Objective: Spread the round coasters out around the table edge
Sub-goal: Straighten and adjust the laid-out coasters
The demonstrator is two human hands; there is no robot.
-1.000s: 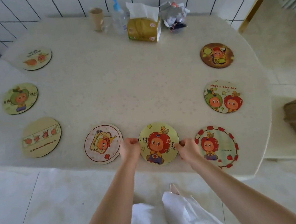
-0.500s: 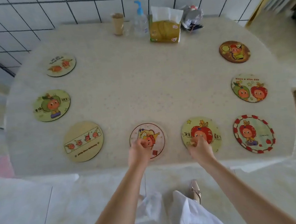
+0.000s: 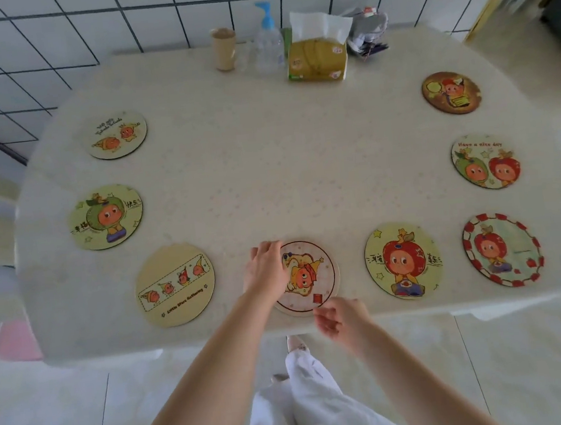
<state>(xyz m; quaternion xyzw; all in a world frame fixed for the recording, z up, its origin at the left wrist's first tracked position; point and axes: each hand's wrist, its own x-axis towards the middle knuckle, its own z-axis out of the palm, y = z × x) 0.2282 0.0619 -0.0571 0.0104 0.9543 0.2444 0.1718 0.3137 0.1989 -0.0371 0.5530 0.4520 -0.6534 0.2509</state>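
Observation:
Several round cartoon coasters lie in a ring near the edge of the cream table. My left hand lies on the left side of the white coaster with a dark red rim, at the front middle, and its fingers cover that rim. My right hand is at the near right rim of the same coaster, fingers loosely curled and apart, fingertips just at the rim. To its right lie a yellow coaster with a red apple figure and a red-bordered coaster. A beige coaster lies to its left.
More coasters line the sides: two on the left and two on the right. At the back stand a paper cup, a pump bottle, a tissue pack and a crumpled bag. A tiled wall is behind.
Both hands left the yellow apple coaster and moved left. My left hand now rests on the white coaster and my right hand has come to its near rim. The view shifted left.

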